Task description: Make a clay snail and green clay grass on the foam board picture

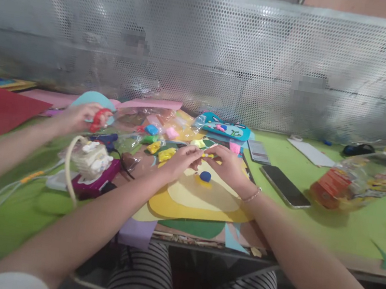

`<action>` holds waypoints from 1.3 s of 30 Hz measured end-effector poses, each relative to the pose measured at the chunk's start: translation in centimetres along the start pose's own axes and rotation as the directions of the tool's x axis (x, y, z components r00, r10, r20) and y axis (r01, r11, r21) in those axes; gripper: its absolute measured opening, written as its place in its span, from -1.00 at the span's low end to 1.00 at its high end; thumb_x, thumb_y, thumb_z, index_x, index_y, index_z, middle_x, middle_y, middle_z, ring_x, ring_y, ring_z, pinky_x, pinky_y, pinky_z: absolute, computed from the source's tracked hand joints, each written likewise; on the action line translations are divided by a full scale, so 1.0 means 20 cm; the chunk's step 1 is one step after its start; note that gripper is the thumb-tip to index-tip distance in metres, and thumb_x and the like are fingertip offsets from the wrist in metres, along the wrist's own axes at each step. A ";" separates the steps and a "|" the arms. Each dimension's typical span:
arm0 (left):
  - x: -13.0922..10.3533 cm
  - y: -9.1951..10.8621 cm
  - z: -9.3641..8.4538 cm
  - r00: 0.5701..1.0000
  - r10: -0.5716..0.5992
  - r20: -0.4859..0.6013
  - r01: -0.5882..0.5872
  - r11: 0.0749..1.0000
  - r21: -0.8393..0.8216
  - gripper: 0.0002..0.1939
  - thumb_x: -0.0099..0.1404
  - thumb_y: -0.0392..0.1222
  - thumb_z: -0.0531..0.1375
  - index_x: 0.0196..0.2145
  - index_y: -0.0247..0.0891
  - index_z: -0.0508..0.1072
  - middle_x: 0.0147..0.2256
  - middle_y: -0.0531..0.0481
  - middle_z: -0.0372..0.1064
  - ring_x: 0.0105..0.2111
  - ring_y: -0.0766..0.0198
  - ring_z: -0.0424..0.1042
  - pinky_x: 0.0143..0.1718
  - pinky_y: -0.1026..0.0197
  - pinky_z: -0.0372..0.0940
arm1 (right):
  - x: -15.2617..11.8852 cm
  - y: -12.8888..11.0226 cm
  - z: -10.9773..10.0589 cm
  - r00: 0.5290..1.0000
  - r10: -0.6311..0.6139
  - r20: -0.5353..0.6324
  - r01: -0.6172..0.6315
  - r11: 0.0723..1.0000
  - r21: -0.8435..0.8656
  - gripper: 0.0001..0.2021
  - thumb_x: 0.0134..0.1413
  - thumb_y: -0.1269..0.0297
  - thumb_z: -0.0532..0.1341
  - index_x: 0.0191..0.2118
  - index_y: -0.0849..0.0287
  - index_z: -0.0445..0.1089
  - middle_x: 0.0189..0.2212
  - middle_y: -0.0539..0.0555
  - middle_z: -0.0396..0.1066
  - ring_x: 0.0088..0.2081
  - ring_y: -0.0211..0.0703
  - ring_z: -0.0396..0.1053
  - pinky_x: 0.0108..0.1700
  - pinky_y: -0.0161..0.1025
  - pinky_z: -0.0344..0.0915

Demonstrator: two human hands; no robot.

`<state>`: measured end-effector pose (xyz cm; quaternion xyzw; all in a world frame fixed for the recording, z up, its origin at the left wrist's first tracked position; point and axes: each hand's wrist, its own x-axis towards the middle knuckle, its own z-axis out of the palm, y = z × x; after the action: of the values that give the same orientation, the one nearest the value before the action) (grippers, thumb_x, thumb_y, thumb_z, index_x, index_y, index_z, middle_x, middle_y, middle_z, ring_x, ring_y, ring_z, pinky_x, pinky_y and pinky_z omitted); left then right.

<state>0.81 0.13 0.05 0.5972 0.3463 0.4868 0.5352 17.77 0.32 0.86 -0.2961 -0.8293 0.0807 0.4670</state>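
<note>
My left hand (183, 160) and my right hand (228, 165) meet above a sheet of cut paper, fingertips closed. Between them they pinch a small yellow piece of modelling clay (208, 155). Just below the fingers, a round dark blue lump of clay (205, 176) sits on the pale yellow paper (202, 199), with a flat bit of deeper yellow beside it. A larger golden-yellow paper (168, 209) lies underneath. Beyond my left hand are yellow clay lumps (167, 154).
At the left another person's hand (89, 117) holds something red. A purple box (99, 181) with cables stands nearby. On the right lie two phones, one dark (285, 186), and a tilted plastic bottle (359, 180). A perforated metal screen (208, 49) stands behind.
</note>
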 end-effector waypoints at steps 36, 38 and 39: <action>-0.02 0.00 0.00 0.990 -0.024 0.135 0.058 0.966 -0.253 -0.61 -0.11 0.10 0.40 -0.54 -0.30 0.46 -0.60 0.14 0.17 -0.57 0.49 0.17 -0.46 0.33 0.17 | 0.01 -0.08 -0.02 1.000 0.013 -0.020 -0.008 0.976 0.218 -0.81 0.15 0.11 0.18 -0.30 0.10 0.43 -0.37 0.08 0.38 -0.28 -0.12 0.35 -0.29 -0.16 0.34; -0.02 0.00 0.00 0.992 -0.011 0.128 0.041 0.971 -0.236 -0.60 -0.10 0.11 0.39 -0.54 -0.30 0.46 -0.60 0.14 0.17 -0.57 0.48 0.17 -0.46 0.32 0.18 | 0.00 -0.07 -0.02 1.000 0.022 -0.010 -0.019 0.971 0.237 -0.82 0.14 0.13 0.20 -0.29 0.10 0.44 -0.37 0.08 0.38 -0.29 -0.13 0.36 -0.29 -0.16 0.34; -0.01 -0.01 -0.01 0.991 -0.008 0.133 0.040 0.971 -0.234 -0.59 -0.10 0.13 0.38 -0.53 -0.30 0.46 -0.60 0.14 0.17 -0.57 0.48 0.18 -0.45 0.32 0.19 | 0.00 -0.06 -0.02 1.000 0.027 -0.005 -0.025 0.969 0.247 -0.83 0.13 0.14 0.21 -0.29 0.10 0.44 -0.37 0.07 0.38 -0.28 -0.13 0.36 -0.28 -0.16 0.34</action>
<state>0.63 -0.07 -0.13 0.5557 0.2574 0.4778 0.6298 17.59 -0.72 1.66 -0.2471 -0.8070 0.1881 0.5024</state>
